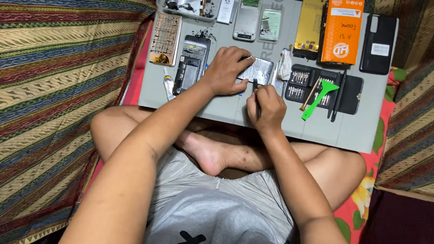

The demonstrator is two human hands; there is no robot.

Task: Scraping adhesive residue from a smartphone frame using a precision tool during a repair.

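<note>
Working at the near edge of the phone part on the grey mat — my left hand lies flat over its left end, fingers loosely spread, pinning it. My right hand is closed around a thin dark tool, tip touching the edge — next, I judge, a careful steady pry

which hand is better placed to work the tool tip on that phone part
Right hand: it grips the thin dark tool, tip at the phone part. Left hand lies on the part, pinning it.
</note>
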